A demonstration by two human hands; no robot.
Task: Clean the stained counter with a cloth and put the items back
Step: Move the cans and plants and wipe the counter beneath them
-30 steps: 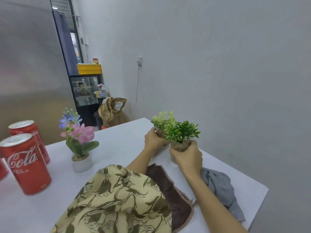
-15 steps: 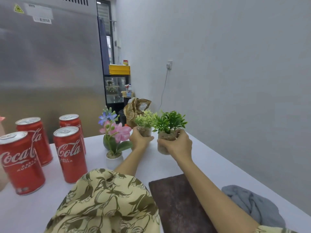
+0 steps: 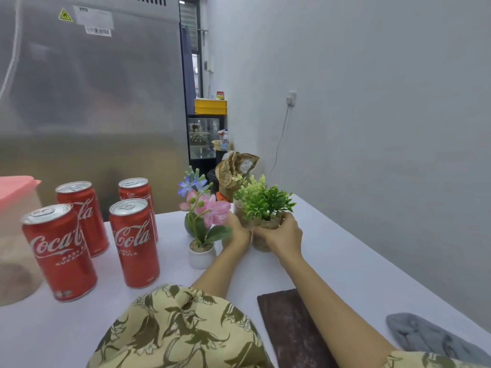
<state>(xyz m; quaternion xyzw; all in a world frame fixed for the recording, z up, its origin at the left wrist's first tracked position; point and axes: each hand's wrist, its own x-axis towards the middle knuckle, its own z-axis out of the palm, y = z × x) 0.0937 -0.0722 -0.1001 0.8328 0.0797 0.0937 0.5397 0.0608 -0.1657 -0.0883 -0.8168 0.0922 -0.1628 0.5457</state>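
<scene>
Worktop: white worktop [image 3: 345, 264] set against a grey wall, steel refrigerator door behind; I see no stain on the bare part of it.
Left hand: my left hand [image 3: 237, 229] grips the pale-leaved plant pot [image 3: 243, 208], fingers curled round it; the pot itself is mostly hidden behind the other plant.
Right hand: my right hand [image 3: 281, 235] grips the dark-leaved plant pot [image 3: 265, 227], fingers wrapped round its rough brown base.
Change: a second ago both pots were near the right edge of the worktop, just above the cloth; now I hold them further left and back, just beside the pink flower pot [image 3: 201, 253]. Whether their bases touch the worktop I cannot tell.
Cloth: grey cloth [image 3: 425, 338] lies crumpled at the near right edge, well apart from both hands, untouched.
Mat: dark brown mat [image 3: 292, 328] lies flat near me, between my forearms.
Cans: four cola cans [image 3: 132, 243] stand upright at left, beyond the flower pot.
Container: pink-lidded container [image 3: 16, 235] at far left, partly out of view.
Meaning: I judge this to be the put-back step, the two plants being regrouped with the flower and the cans.
Remaining: setting both pots down upright and letting go; the mat and cloth are not yet dealt with.
Risk: the pots touch one another and the pink blooms are close, so a careless release could tip one.
</scene>
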